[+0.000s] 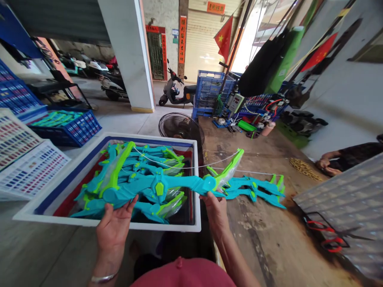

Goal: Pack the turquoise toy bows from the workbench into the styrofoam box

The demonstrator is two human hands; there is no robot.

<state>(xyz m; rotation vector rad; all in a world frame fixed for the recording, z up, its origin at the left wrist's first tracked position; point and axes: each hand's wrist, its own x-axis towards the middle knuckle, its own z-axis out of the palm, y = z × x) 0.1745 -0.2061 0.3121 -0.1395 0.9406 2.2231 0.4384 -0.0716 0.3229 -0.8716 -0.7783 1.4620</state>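
Both hands are up on a long teal-and-lime plastic toy bow (158, 185), held level over the near rim of the white foam-walled bin (196, 187). The left hand (115, 227) cups the bow's lower limb from beneath, fingers curled up around the plastic, thumb spread wide. The right hand (214, 209) pinches the other limb near its lime tip, fingers closed on it.

The bow's right end pokes out past the bin's right wall, above the worn brown wooden workbench (263, 239). A thin white string (191, 167) runs taut between the tips.

Inside the bin lies a heap of identical glossy bows (149, 159), angular and jagged, some with clear wrapping. Two more teal bows (254, 189) lie flat on the bench just right of the right hand, with bare bench in front of them.

Further right, red-handled scissors (329, 235) rest on a grey sheet. A black floor fan (181, 127) stands behind the bin.
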